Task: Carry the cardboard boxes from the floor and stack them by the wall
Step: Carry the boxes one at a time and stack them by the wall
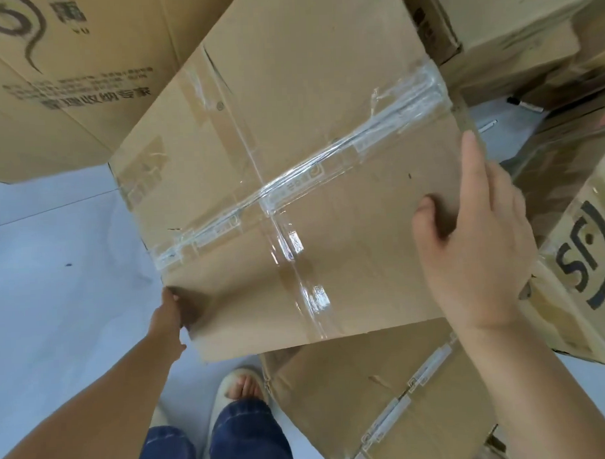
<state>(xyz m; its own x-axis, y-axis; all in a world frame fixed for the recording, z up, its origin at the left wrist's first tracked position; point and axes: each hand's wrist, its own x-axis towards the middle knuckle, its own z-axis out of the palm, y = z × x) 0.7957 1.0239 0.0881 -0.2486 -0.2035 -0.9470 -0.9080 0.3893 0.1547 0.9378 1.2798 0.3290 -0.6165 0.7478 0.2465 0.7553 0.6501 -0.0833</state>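
A pale grey smooth floor point(55, 272) fills the left of the view, crowded on the other sides by brown cardboard cartons. In the middle the person holds a flat brown cardboard box crossed with clear shiny tape point(285, 182), tilted and lifted above a second taped brown carton point(379, 398) lying on the floor by the feet.

The left hand point(168, 314) grips the near left corner, its fingers tucked out of sight under the edge. The right hand point(473, 244) lies against the right edge, thumb pressed on the top face and forefinger stretched straight along the rim; its other fingers are hidden, so I cannot tell whether they curl beneath.

The risks, as I judge them:
- The hold is at one corner and one side only, so the box could pivot and its far end drop.
- The slick tape offers the thumb little friction.
- A large printed brown carton point(66, 83) stands close on the left and a carton marked with a black logo point(576, 261) on the right, either of which could catch a swinging corner.
- The sandalled foot point(241, 389) sits just beside the lower carton, a likely trip.
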